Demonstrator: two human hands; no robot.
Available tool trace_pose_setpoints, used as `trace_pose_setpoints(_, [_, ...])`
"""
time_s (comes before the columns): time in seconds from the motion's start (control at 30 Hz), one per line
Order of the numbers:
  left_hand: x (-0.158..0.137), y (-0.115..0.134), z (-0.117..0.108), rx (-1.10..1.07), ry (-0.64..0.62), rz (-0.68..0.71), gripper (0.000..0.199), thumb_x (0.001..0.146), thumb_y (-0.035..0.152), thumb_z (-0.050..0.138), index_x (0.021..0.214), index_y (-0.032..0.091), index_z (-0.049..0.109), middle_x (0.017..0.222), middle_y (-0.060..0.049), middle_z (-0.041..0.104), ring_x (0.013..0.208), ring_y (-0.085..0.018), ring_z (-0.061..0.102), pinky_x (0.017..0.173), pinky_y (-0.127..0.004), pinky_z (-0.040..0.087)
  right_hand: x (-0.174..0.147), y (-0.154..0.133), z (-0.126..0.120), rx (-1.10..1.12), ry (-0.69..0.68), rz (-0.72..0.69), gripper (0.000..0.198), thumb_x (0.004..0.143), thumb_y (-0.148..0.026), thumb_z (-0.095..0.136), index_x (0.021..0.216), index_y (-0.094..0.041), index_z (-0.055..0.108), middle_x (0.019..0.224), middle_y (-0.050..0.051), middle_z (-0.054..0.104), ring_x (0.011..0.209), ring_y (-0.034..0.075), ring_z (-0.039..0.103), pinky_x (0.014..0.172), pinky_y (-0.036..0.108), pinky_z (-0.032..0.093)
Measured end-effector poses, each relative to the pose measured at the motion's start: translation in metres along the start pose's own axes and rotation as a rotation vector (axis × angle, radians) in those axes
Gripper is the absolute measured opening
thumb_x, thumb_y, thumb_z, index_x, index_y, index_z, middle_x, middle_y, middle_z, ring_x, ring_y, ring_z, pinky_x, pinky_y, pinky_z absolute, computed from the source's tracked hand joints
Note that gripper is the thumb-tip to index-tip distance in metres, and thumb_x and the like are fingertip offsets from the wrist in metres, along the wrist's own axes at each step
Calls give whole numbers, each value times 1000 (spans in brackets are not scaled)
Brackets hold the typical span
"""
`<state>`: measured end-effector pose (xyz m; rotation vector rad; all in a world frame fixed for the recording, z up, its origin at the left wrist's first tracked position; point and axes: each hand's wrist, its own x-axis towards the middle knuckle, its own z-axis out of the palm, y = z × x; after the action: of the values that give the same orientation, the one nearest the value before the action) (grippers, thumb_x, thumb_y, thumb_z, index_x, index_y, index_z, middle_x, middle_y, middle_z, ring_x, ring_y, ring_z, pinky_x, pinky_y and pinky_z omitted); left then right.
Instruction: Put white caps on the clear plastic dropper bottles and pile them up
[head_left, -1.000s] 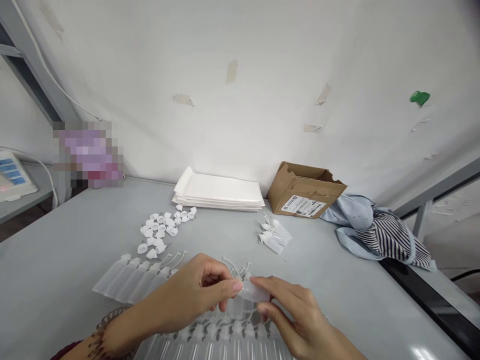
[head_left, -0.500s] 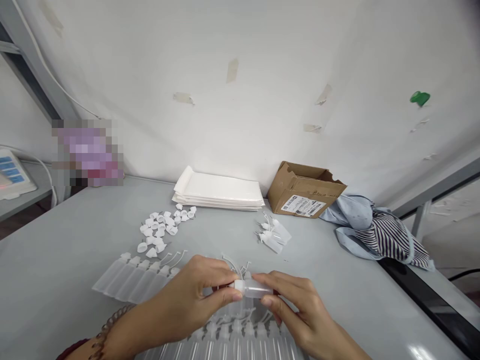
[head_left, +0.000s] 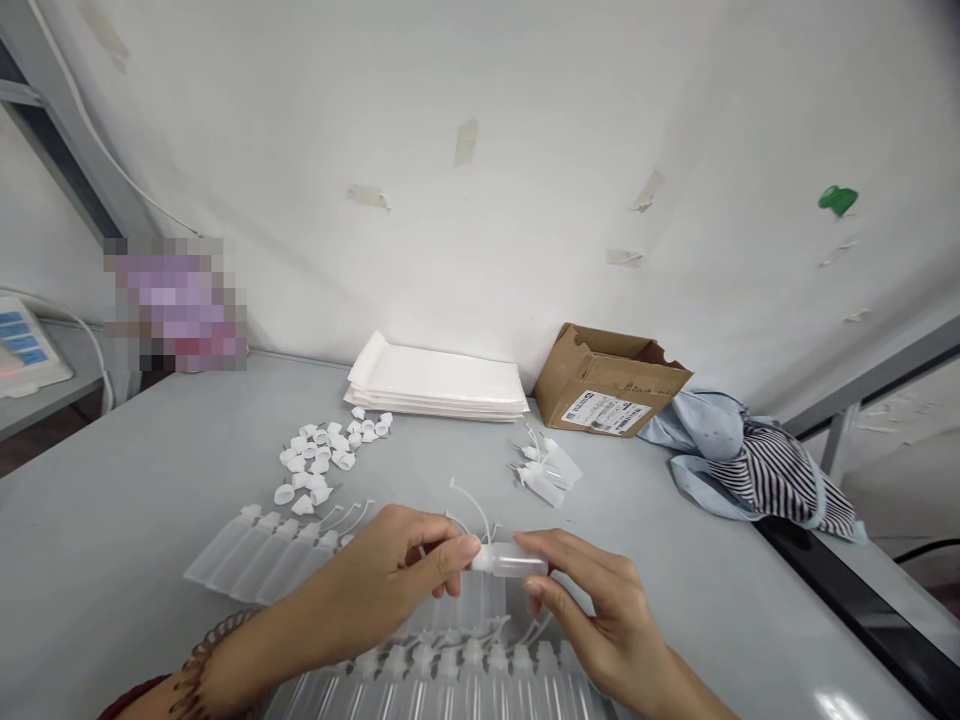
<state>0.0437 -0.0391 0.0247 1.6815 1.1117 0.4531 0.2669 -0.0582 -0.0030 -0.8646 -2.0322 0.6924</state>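
Bottle lies sideways above a row of bottles, the left hand pinching its white cap and the right hand gripping its base between slightly parted thumb and fingers. Loose caps, envelopes and a cardboard box sit beyond.

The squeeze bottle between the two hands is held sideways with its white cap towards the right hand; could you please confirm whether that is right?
Not quite: the head view shows the white cap towards the left hand, with the right hand at the other end; the squeeze bottle is indeed held sideways between the two hands.
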Motion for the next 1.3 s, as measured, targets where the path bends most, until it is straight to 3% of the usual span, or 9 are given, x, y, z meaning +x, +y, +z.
trace_pose_setpoints(0.2, [1,-5,4,-213,-120,-22,40,89,46,43,75,15,64,63,0,61,61,-13,55,61,-22,44,0,-3,0,-78,39,-88,35,88,-11,51,120,-23,57,80,5,66,60,14,60,56,24,52])
trace_pose_setpoints(0.37, [-1,-1,4,-177,-109,-13,39,86,43,46,62,16,60,61,0,59,61,-13,54,61,-22,44,-1,-3,-1,-99,7,-78,33,89,-11,48,120,-21,56,83,6,65,63,15,60,54,23,50])
trace_pose_setpoints(0.47, [-2,1,5,-114,-78,19,36,87,41,46,66,17,62,63,0,61,63,-14,55,63,-23,44,-2,-2,-1,-100,-4,-67,33,89,-10,47,119,-20,55,83,6,65,61,14,57,53,23,48])
trace_pose_setpoints(0.7, [-2,-11,12,204,135,291,32,91,39,44,78,19,65,65,-1,59,63,-15,53,63,-25,44,-2,1,0,-51,-25,29,26,91,-14,47,114,-19,59,78,4,61,57,12,53,52,22,44])
trace_pose_setpoints(0.9, [-1,-22,19,355,202,513,26,94,28,40,87,19,63,78,-6,62,73,-17,55,72,-28,45,-1,1,-1,-7,-32,100,25,93,-17,44,109,-20,63,64,-1,53,55,12,50,54,23,41])
trace_pose_setpoints(0.97, [-1,-19,18,338,182,465,24,94,29,41,88,19,62,79,-5,62,74,-17,55,71,-27,44,-1,1,-1,8,-18,101,25,93,-16,44,109,-20,63,63,-1,52,55,12,50,54,23,41])
trace_pose_setpoints(1.13, [-1,-5,10,184,57,181,36,94,41,36,79,19,61,71,0,59,66,-13,53,61,-23,39,0,1,2,-6,38,-7,28,90,-11,48,113,-21,60,73,2,60,63,14,56,56,23,46])
trace_pose_setpoints(1.3, [-3,2,5,82,-56,71,37,93,41,38,76,18,62,72,1,62,70,-14,55,65,-23,40,-1,3,4,-39,49,-81,34,88,-7,49,118,-23,56,91,7,64,74,16,61,62,25,51])
